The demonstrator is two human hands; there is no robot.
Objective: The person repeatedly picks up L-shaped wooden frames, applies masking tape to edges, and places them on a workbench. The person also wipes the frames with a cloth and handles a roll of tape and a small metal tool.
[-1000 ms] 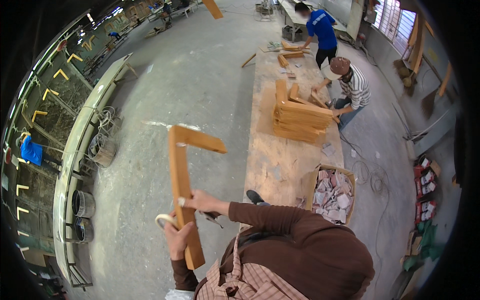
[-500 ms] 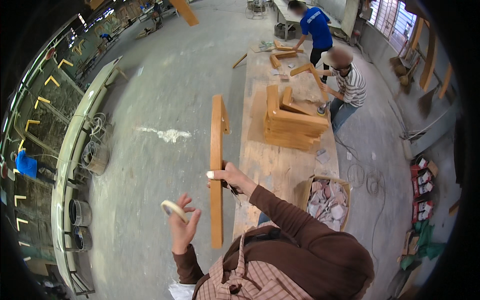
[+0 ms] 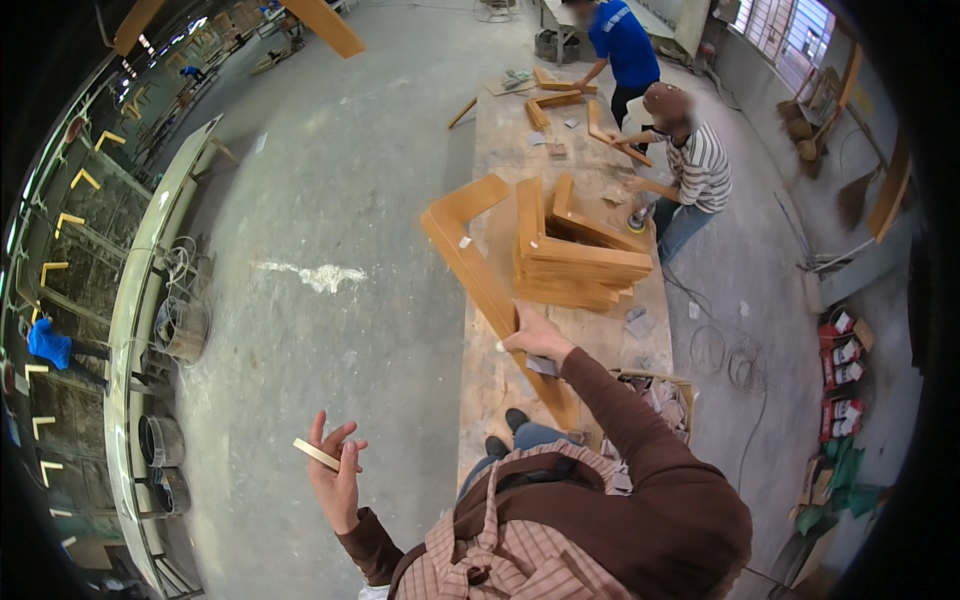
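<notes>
An L-shaped wooden frame piece (image 3: pixel 470 262) slants over the table's left edge, and my right hand (image 3: pixel 538 335) is closed around its long arm. A small grey pad (image 3: pixel 543 366) shows beside that hand, against the wood; whether the fingers pinch it I cannot tell. A pale roll of tape (image 3: pixel 317 455) hangs on the fingers of my left hand (image 3: pixel 336 475), which is held out over the floor with its fingers spread. Just past the held piece, similar L-shaped pieces are stacked in a pile (image 3: pixel 570 265).
Across the wooden table (image 3: pixel 500 340), a co-worker in a striped shirt (image 3: pixel 705 170) handles another L-shaped piece, with a person in blue (image 3: pixel 625 50) beyond. A carton of scraps (image 3: pixel 685 385) stands near my right arm. Cables (image 3: pixel 725 345) lie on the floor. Leftward runs a long bench (image 3: pixel 140 280).
The wooden piece has swung from nearly upright to a slant, its bend now showing toward the table. My right hand moved right with it; my left hand moved left and down with the tape.
</notes>
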